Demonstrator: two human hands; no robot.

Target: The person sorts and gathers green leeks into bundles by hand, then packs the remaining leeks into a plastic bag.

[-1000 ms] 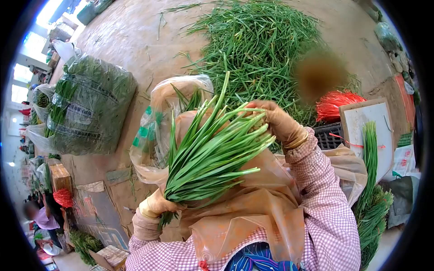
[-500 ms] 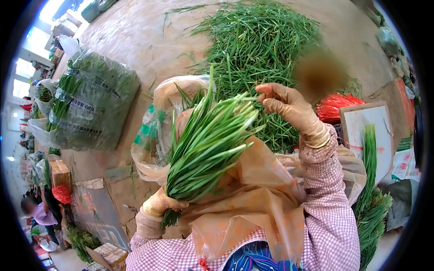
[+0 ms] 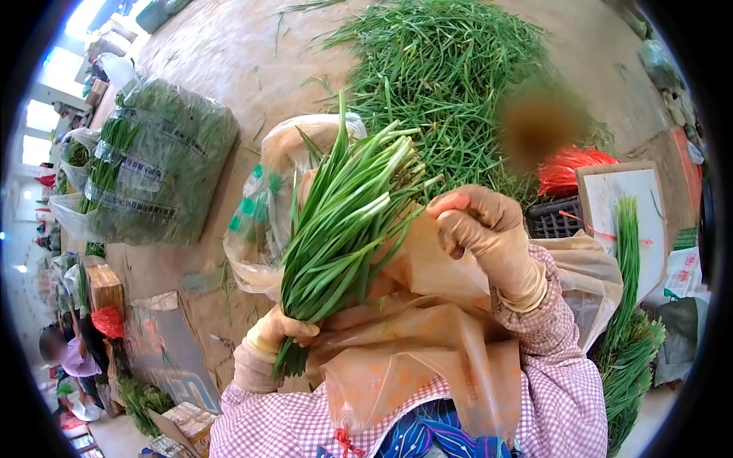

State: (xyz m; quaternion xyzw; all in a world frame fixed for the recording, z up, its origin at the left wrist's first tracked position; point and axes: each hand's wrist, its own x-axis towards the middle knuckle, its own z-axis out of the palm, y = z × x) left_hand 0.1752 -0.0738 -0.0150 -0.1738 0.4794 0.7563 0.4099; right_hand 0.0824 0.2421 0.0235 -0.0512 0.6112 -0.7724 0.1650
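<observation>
Head view: I see green bunch (image 3: pixel 328 237) between hands, long axis slanting from left hand (image 3: pixel 284 330), wrapped round its leafy lower end, up and rightward. Right hand (image 3: pixel 482 233) is nearer pale ends (image 3: pixel 398 155), fingers curled (can't tell whether pinching anything).

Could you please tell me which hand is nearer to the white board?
Right: the right hand is left of the white board; the left hand, gripping the green bunch, is farther left.
</observation>
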